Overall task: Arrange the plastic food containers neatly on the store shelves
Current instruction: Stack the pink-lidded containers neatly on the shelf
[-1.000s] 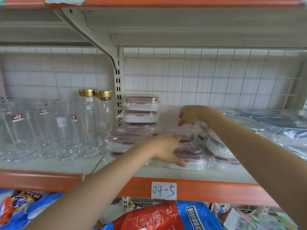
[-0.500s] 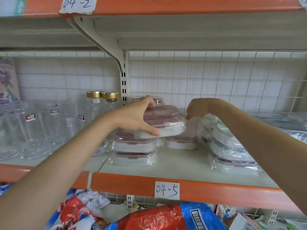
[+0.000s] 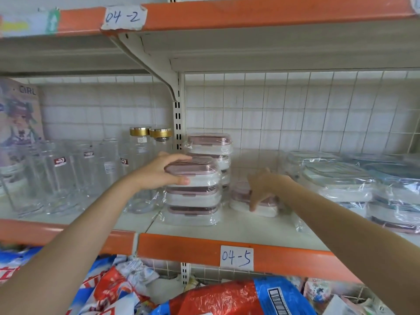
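Retail shop, orange-edged shelf (image 3: 181, 248), handwritten label "04-5" (image 3: 236, 258), rows of wrapped containers (image 3: 193, 201), glass jars (image 3: 68, 173)

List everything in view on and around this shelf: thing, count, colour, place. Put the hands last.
front stack of containers: three, white with pink lids, shelf middle.
back stack of containers: count unclear, same colours, behind the front stack.
single container: one, white and pink, right of the stacks.
wrapped containers: several, pale, far right.
glass jars: many, clear, left; two with gold lids.
shelf: orange edge, tags 04-2 and 04-5.
bags: red and blue, below.
left hand: grip on the top front container.
right hand: fingers on the single container.
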`<action>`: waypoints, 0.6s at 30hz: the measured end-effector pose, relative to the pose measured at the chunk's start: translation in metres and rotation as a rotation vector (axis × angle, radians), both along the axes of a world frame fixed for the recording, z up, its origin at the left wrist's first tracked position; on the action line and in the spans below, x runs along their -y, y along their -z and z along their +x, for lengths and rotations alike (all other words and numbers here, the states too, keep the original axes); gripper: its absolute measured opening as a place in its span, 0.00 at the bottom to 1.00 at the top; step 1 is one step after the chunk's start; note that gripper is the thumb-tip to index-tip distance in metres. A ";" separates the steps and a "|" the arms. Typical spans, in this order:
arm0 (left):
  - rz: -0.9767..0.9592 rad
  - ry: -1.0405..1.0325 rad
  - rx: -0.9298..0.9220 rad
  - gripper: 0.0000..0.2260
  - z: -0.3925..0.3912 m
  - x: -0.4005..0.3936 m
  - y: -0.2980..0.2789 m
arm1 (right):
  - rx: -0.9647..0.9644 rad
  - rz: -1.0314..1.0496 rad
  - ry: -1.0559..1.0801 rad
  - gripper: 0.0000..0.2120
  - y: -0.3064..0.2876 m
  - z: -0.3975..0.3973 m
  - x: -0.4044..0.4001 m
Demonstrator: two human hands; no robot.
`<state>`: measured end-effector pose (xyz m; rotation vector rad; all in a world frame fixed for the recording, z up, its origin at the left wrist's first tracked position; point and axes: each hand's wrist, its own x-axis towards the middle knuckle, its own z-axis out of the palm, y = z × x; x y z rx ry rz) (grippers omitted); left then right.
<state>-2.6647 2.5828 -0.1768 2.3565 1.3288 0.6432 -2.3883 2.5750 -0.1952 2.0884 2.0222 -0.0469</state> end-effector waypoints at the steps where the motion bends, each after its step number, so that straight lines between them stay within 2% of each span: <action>1: 0.016 -0.003 0.043 0.28 -0.001 0.000 0.003 | 0.016 -0.002 -0.011 0.41 0.001 0.000 0.003; 3: 0.039 -0.014 0.126 0.31 -0.002 0.001 0.008 | 0.004 0.005 -0.024 0.49 0.004 0.002 0.010; 4: 0.040 -0.020 0.157 0.32 -0.003 0.001 0.010 | -0.036 0.012 -0.028 0.49 0.006 0.003 0.013; 8: 0.031 -0.016 0.222 0.33 -0.004 0.005 0.017 | -0.181 0.052 -0.041 0.41 0.004 0.003 0.022; 12: 0.079 -0.045 0.266 0.34 -0.004 0.008 0.019 | -0.018 0.180 -0.041 0.37 -0.028 -0.015 0.038; 14: 0.078 -0.050 0.288 0.35 -0.004 0.008 0.020 | -0.027 0.227 -0.038 0.33 -0.056 -0.025 0.048; 18: 0.064 -0.076 0.316 0.37 -0.004 0.007 0.020 | 0.003 0.277 -0.021 0.33 -0.107 -0.034 0.067</action>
